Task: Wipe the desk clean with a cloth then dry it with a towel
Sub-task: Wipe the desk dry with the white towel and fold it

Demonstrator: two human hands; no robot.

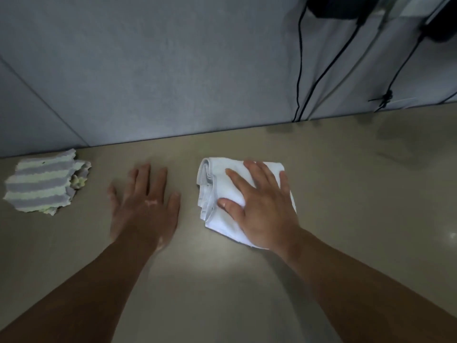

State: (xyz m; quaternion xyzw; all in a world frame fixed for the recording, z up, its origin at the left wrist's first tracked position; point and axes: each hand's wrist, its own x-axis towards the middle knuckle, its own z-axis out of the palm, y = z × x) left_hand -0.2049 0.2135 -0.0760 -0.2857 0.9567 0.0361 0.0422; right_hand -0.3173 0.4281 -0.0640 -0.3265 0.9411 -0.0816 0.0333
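A folded white towel [212, 184] lies on the beige desk [346, 194] right of centre. My right hand [259, 201] presses flat on top of it with straight, spread fingers. My left hand [146, 201] lies palm down on the bare desk to the towel's left, fingers straight, slightly blurred. A purple and pale green striped cloth [42, 184] sits crumpled at the far left of the desk, apart from both hands.
A grey partition wall [173, 70] rises right behind the desk's back edge. Black cables [300, 70] hang down it at the upper right, ending at the desk edge. Dark smears show on the desk at the back right [395, 149].
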